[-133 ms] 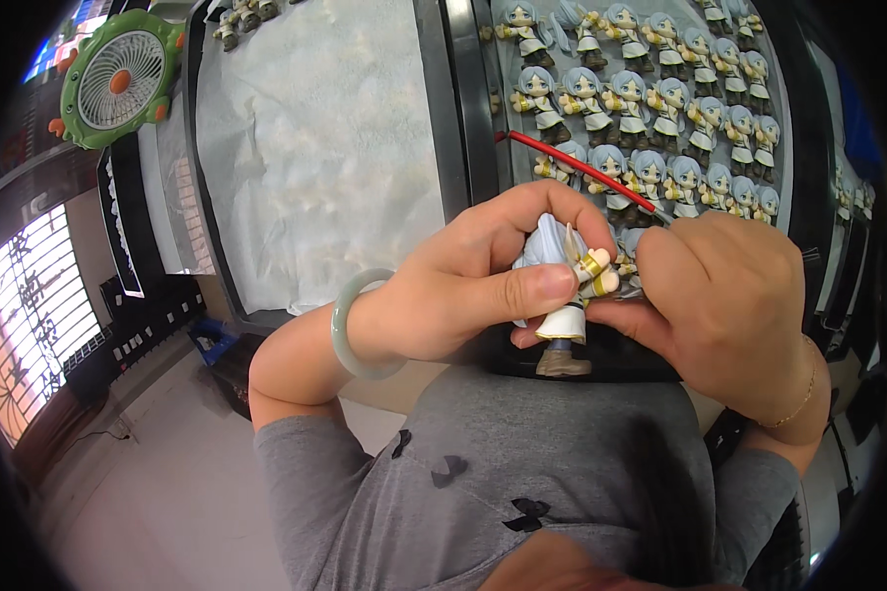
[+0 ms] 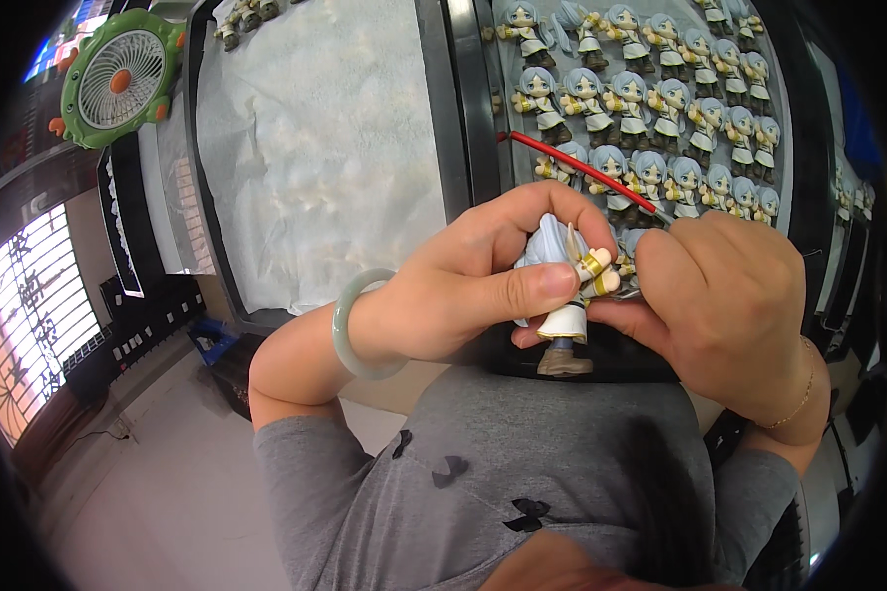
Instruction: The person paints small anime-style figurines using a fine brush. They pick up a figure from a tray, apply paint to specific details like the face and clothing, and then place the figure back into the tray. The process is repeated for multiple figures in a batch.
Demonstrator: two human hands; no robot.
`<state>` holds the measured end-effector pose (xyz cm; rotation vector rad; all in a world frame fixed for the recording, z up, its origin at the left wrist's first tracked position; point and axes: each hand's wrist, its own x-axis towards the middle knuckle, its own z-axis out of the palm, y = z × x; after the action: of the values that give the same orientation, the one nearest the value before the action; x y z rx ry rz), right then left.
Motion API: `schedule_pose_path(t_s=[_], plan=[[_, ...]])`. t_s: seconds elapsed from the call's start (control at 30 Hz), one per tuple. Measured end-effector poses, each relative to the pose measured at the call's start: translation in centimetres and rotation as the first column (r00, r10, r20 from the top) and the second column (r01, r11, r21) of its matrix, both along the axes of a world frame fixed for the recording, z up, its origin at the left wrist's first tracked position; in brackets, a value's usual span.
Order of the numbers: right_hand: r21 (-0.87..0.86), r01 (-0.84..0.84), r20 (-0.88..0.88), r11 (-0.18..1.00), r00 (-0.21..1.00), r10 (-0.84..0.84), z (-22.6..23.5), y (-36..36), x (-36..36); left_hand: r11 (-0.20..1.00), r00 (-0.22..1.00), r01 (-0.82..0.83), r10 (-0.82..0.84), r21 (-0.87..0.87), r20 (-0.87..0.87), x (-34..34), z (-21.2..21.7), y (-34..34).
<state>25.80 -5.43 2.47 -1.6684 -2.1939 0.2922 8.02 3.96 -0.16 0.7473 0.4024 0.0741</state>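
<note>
Close in front of my body, my left hand [image 2: 483, 271] is closed around a small figurine [image 2: 565, 320] with pale blue hair, a white skirt with gold trim, gold cuffs and brown boots. It is held upright, its hair under my left thumb and fingers. My right hand [image 2: 724, 295] is closed beside it, gripping a slim red-handled tool [image 2: 583, 169] with a metallic part where it enters the fist. The handle slants away to the far left. Its working end is hidden between my right fingers and the figurine.
Beyond my hands, a tray at the right holds rows of similar figurines [image 2: 627, 94]. To its left lies a dark-rimmed tray [image 2: 315, 148] lined with white sheeting, several figurines [image 2: 246, 18] at its far corner. A green fan [image 2: 121, 81] stands at the far left.
Almost nothing differs. The figurine has shifted very slightly to the right in my left hand, and both grips are the same.
</note>
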Motion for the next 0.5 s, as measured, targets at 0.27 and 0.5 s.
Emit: schedule_pose_path(t_s=[0.27, 0.5], plan=[[0.011, 0.011, 0.014, 1.0, 1.0, -0.011, -0.1, 0.08, 0.01, 1.0, 1.0, 0.017, -0.017, -0.024, -0.024, 0.06, 0.17, 0.23], [-0.003, 0.023, 0.016, 1.0, 1.0, -0.023, -0.22, -0.09, -0.07, 0.999, 0.994, 0.037, -0.037, -0.005, -0.103, 0.37, 0.7, 0.11]])
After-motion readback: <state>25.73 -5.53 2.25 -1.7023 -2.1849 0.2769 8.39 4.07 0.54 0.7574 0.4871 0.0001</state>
